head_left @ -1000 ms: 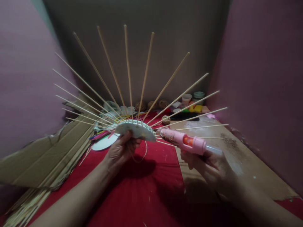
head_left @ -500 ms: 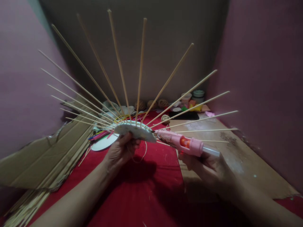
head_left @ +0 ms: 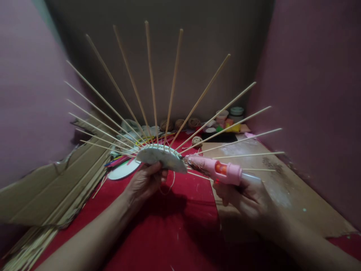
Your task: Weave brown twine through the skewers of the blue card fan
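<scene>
My left hand [head_left: 149, 178] pinches the lower edge of a pale half-round disc [head_left: 160, 157] between thumb and fingers. Thin wooden sticks [head_left: 150, 81] fan out from the curved rim of this disc, pointing up and to both sides. A pink hot glue gun [head_left: 214, 169] is gripped in my right hand [head_left: 251, 199], with a clear glue stick jutting from its back. Its nozzle is at the right end of the disc, by the rim; whether it touches cannot be made out. A loop of thin string [head_left: 172, 184] hangs below the disc.
Red cloth [head_left: 158, 233] covers the floor, with a brown board [head_left: 284, 188] on the right. Cardboard [head_left: 42, 188] and loose sticks [head_left: 34, 248] lie left. A white disc [head_left: 122, 172], twine balls [head_left: 194, 123] and tubs [head_left: 236, 114] sit further back. Walls close in on both sides.
The disc has turned slightly, so the upper and left stick tips have shifted right, with the top ones lower. The glue gun stays almost in place at the disc's right end.
</scene>
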`<control>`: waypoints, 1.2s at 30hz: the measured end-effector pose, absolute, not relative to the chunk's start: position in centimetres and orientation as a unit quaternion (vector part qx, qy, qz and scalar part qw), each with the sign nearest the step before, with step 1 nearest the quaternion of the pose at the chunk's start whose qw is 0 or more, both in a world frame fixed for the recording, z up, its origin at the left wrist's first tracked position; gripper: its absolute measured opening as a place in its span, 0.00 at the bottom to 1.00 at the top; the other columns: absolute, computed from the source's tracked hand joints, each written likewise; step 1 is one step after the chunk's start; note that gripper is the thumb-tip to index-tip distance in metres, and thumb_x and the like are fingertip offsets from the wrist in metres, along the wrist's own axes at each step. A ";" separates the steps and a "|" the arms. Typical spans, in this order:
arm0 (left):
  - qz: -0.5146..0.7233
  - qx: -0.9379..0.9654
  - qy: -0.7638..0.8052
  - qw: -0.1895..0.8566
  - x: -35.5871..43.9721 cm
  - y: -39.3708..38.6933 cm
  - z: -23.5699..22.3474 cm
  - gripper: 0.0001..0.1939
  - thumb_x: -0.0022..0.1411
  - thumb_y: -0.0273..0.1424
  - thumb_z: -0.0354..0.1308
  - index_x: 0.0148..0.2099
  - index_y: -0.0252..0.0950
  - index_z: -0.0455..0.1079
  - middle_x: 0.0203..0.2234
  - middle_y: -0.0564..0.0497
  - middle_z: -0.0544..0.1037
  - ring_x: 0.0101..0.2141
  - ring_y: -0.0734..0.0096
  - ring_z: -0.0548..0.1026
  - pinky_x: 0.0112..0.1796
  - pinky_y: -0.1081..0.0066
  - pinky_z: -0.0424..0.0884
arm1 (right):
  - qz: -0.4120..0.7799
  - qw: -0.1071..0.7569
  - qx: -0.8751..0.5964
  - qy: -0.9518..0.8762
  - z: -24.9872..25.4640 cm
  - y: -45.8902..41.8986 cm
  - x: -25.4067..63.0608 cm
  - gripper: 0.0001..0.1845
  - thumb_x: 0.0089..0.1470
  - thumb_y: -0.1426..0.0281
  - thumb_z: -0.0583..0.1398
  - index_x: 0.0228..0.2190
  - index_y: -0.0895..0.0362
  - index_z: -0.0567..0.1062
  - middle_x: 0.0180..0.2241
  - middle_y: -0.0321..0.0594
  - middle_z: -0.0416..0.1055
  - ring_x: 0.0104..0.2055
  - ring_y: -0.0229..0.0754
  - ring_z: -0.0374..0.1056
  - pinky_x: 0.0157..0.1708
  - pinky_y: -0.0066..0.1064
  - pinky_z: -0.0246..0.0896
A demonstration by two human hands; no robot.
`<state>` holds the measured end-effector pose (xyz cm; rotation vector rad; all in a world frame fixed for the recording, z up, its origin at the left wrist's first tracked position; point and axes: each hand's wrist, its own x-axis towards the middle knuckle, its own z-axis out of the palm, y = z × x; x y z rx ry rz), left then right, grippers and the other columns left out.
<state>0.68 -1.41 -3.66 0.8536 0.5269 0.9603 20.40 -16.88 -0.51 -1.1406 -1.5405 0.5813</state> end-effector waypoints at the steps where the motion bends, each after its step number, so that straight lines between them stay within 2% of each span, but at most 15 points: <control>1: 0.443 0.392 0.241 0.769 0.6 -1.4 -3.7 0.07 0.47 0.18 0.63 0.31 0.30 0.71 0.18 0.52 0.75 0.17 0.77 0.72 0.15 0.82 0.68 | 0.250 0.539 -0.478 -0.647 -0.4 -16.9 20.3 0.18 0.56 0.66 0.54 0.48 0.54 0.72 0.26 0.38 0.73 0.22 0.36 0.62 0.19 0.26 0.58; 5: 0.418 0.379 0.239 0.791 0.3 -1.6 -3.7 0.10 0.44 0.22 0.67 0.32 0.31 0.71 0.21 0.50 0.78 0.19 0.73 0.75 0.16 0.80 0.71 | 0.254 0.534 -0.480 -0.648 -0.3 -16.7 20.2 0.21 0.57 0.66 0.54 0.51 0.55 0.69 0.29 0.39 0.73 0.25 0.37 0.64 0.24 0.28 0.61; 8: 0.383 0.386 0.224 0.809 0.3 -1.8 -3.7 0.13 0.44 0.27 0.68 0.34 0.31 0.72 0.23 0.47 0.79 0.21 0.70 0.76 0.18 0.78 0.72 | 0.252 0.530 -0.478 -0.653 -0.8 -16.5 20.3 0.20 0.55 0.68 0.55 0.50 0.57 0.70 0.33 0.42 0.74 0.29 0.38 0.65 0.32 0.30 0.65; 11: 0.356 0.402 0.217 0.815 0.5 -2.0 -3.8 0.12 0.44 0.27 0.68 0.33 0.30 0.72 0.21 0.47 0.78 0.20 0.69 0.76 0.20 0.77 0.74 | 0.250 0.533 -0.476 -0.653 -1.5 -16.3 20.5 0.19 0.54 0.70 0.56 0.49 0.57 0.71 0.34 0.42 0.74 0.32 0.39 0.67 0.38 0.33 0.66; 18: 0.339 0.389 0.226 0.826 0.4 -1.9 -4.3 0.10 0.47 0.28 0.67 0.32 0.31 0.70 0.18 0.49 0.77 0.17 0.71 0.74 0.17 0.75 0.73 | 0.259 0.531 -0.488 -0.642 -1.3 -16.5 20.5 0.14 0.52 0.71 0.58 0.41 0.59 0.75 0.27 0.40 0.73 0.29 0.39 0.66 0.35 0.32 0.66; 24: 0.370 0.370 0.226 0.822 0.1 -1.6 -4.6 0.10 0.46 0.25 0.67 0.33 0.32 0.71 0.21 0.50 0.77 0.18 0.73 0.74 0.16 0.79 0.71 | 0.244 0.547 -0.496 -0.628 -1.6 -16.6 20.4 0.13 0.53 0.68 0.57 0.40 0.57 0.75 0.26 0.39 0.71 0.24 0.36 0.61 0.25 0.29 0.63; 30: 0.365 0.374 0.234 0.820 0.2 -1.6 -4.4 0.10 0.47 0.25 0.66 0.34 0.32 0.71 0.20 0.51 0.77 0.17 0.74 0.73 0.16 0.79 0.71 | 0.241 0.551 -0.486 -0.634 -1.4 -16.5 20.5 0.11 0.52 0.67 0.58 0.37 0.57 0.76 0.21 0.37 0.68 0.26 0.38 0.62 0.26 0.28 0.63; 33: 0.355 0.380 0.230 0.823 0.2 -1.6 -4.4 0.09 0.48 0.26 0.66 0.33 0.32 0.71 0.20 0.51 0.77 0.16 0.74 0.73 0.17 0.76 0.73 | 0.234 0.546 -0.497 -0.633 -1.3 -16.6 20.5 0.10 0.52 0.67 0.58 0.35 0.57 0.76 0.22 0.37 0.68 0.26 0.38 0.62 0.25 0.29 0.62; 36: 0.358 0.370 0.233 0.825 0.1 -1.6 -4.4 0.10 0.47 0.26 0.67 0.33 0.31 0.71 0.21 0.50 0.77 0.17 0.75 0.73 0.16 0.79 0.71 | 0.249 0.543 -0.487 -0.637 -1.1 -16.7 20.4 0.11 0.53 0.65 0.57 0.35 0.57 0.76 0.23 0.37 0.68 0.25 0.37 0.61 0.28 0.30 0.63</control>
